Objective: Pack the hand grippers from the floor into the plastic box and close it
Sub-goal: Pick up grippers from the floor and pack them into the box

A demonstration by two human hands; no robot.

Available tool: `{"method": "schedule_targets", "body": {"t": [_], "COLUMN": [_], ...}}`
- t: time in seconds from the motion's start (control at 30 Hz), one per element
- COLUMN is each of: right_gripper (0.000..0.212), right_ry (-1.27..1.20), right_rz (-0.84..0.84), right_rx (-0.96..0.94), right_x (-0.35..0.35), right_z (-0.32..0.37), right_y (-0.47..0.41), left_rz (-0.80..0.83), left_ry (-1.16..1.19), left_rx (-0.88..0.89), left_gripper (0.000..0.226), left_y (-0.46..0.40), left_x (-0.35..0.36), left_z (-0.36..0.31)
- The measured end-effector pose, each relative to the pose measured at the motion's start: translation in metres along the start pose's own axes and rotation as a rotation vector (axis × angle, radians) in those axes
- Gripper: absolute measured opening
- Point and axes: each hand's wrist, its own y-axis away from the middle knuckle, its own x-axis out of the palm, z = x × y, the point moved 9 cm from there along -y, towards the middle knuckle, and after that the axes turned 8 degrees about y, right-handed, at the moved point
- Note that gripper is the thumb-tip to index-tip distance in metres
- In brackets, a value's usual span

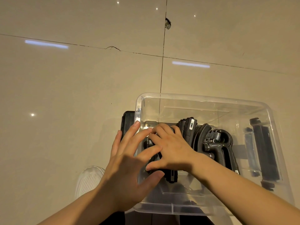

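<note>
The right hand (168, 148) grips a black hand gripper (170, 175) inside the clear plastic box (211, 99). Left of that grip the left hand (129, 161) spreads open; right of it lies another gripper (217, 143).

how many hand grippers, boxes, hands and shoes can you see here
hand grippers: at least 3, overlapping in the box, exact count unclear
plastic box: 1
hands: 2, left hand and right hand
white shoe: 1
total: at least 7

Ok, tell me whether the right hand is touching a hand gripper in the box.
Touching: the head view shows the right hand inside the plastic box, its fingers resting on a hand gripper.
</note>
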Motion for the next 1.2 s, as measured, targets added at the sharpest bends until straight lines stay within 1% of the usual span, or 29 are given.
{"method": "schedule_targets", "body": {"t": [0.13,0.23,0.27,0.37,0.4,0.5,0.57,0.63,0.8,0.83,0.93,1.0,1.07,1.13,1.2], "right_gripper": [0.072,0.073,0.069,0.046,0.042,0.047,0.042,0.040,0.056,0.060,0.066,0.058,0.048,0.043,0.041], "right_ry": [-0.063,-0.116,-0.124,-0.107,-0.102,-0.111,-0.115,-0.105,-0.106,-0.130,-0.223,-0.250,-0.259,-0.259,-0.255], "right_rz": [-0.045,-0.026,-0.026,-0.017,-0.020,-0.064,-0.072,-0.038,0.037,0.015,-0.136,-0.203,-0.233,-0.227,-0.210], "right_rx": [0.047,0.074,0.082,0.101,0.109,0.140,0.140,0.136,0.094,0.091,0.115,0.152,0.207,0.266,0.301], "right_x": [-0.002,-0.002,-0.002,-0.003,-0.003,-0.007,-0.006,-0.003,-0.005,-0.011,-0.038,-0.056,-0.073,-0.089,-0.109], "right_z": [-0.002,-0.005,-0.007,-0.008,-0.008,-0.007,-0.007,-0.008,-0.011,-0.012,-0.018,-0.020,-0.021,-0.019,-0.012], "right_y": [-0.003,-0.003,-0.002,-0.006,-0.007,-0.009,-0.008,-0.007,0.000,0.003,0.020,0.040,0.067,0.101,0.134], "left_rz": [0.007,-0.002,-0.008,-0.023,-0.026,-0.031,-0.029,-0.023,-0.034,-0.040,-0.051,-0.047,-0.011,0.039,0.016], "left_ry": [0.027,0.017,0.018,0.028,0.031,0.037,0.034,0.035,0.071,0.086,0.101,0.042,-0.040,-0.176,-0.258], "left_rx": [0.023,0.033,0.033,0.026,0.027,0.032,0.038,0.040,0.044,0.048,0.045,0.063,0.060,0.064,0.100], "left_gripper": [0.040,0.035,0.033,0.031,0.030,0.031,0.032,0.033,0.034,0.034,0.036,0.036,0.034,0.037,0.041], "left_y": [0.002,0.002,0.003,0.004,0.004,0.003,0.003,0.003,0.004,0.004,0.003,0.004,0.005,0.004,0.001], "left_x": [0.001,0.001,0.001,0.000,0.000,0.000,0.001,0.002,0.002,0.001,0.000,-0.001,0.000,-0.006,-0.027], "left_z": [0.000,0.001,0.001,0.003,0.003,0.002,0.001,0.001,0.002,0.001,0.000,-0.003,-0.005,-0.014,-0.040]}}
